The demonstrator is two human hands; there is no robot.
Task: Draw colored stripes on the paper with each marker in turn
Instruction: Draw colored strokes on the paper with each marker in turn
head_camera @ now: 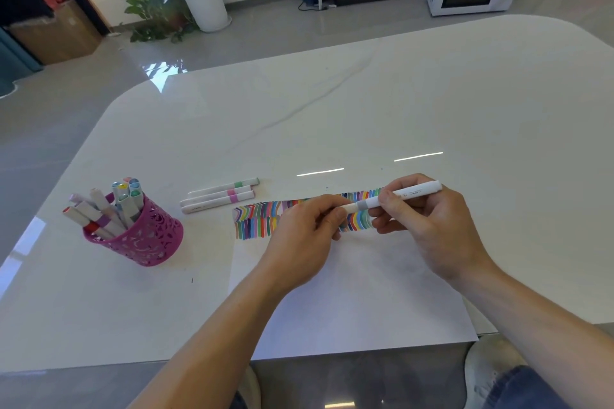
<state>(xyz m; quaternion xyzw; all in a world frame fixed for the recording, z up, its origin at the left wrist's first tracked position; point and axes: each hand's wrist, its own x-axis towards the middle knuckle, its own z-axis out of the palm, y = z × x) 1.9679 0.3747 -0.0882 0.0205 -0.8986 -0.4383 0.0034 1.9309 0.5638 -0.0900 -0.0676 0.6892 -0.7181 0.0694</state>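
Both forearms cross the table's [432, 93] near edge. Wide tabletop runs beyond the grip to a rounded far edge. The paper [349, 302] lies beneath the grip, stripes [255, 219] along its far edge. Well left stands a pink cup [146, 239], with three loose markers [219, 196] nearer. The right hand [428, 222] grips the marker [415, 191]; the left hand [305, 229] pinches its cap end.

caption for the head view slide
A grey-banded marker held by left hand and right hand over striped paper, beside a pink cup
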